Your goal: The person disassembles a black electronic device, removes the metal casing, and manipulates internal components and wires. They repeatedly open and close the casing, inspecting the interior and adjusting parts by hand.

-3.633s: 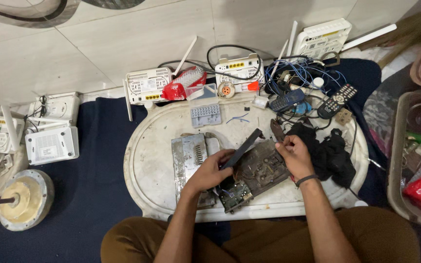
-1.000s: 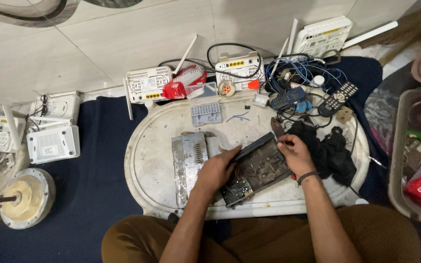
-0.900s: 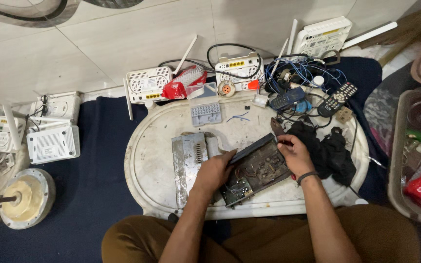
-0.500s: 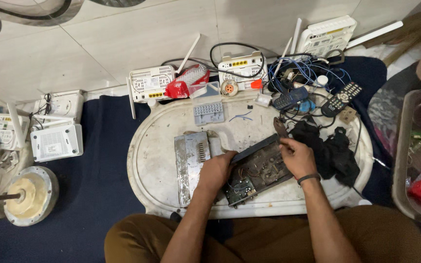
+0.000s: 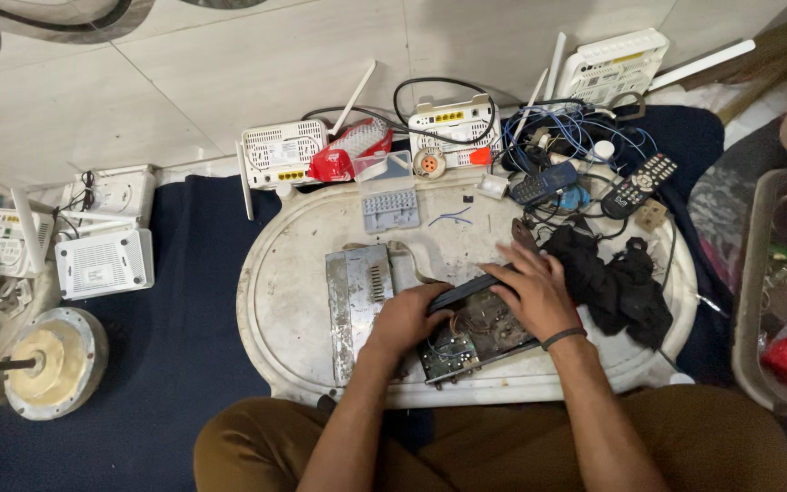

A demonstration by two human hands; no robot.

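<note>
My left hand (image 5: 407,319) grips the near end of a dark narrow bar (image 5: 466,290) that lies slanted across an open circuit board (image 5: 475,344). My right hand (image 5: 537,293), with a dark band on its wrist, rests on the bar's far end and on the board, fingers spread and thumb along the bar. The board sits at the front of a white oval tray table (image 5: 275,301), with a bare metal casing (image 5: 355,293) just to its left. A small brownish tool (image 5: 523,234) lies by my right fingertips.
A black cloth heap (image 5: 617,282) lies right of my hands. Behind are a grey keypad piece (image 5: 390,210), white routers (image 5: 282,157) (image 5: 453,123), tangled cables, a remote (image 5: 639,182) and a red bag (image 5: 348,153). More routers (image 5: 102,264) and a round metal part (image 5: 52,364) lie on the left.
The dark bar, first held tilted up over the board, has come down flat across it. My right hand has moved onto its far end; my left hand has closed in beside it.
</note>
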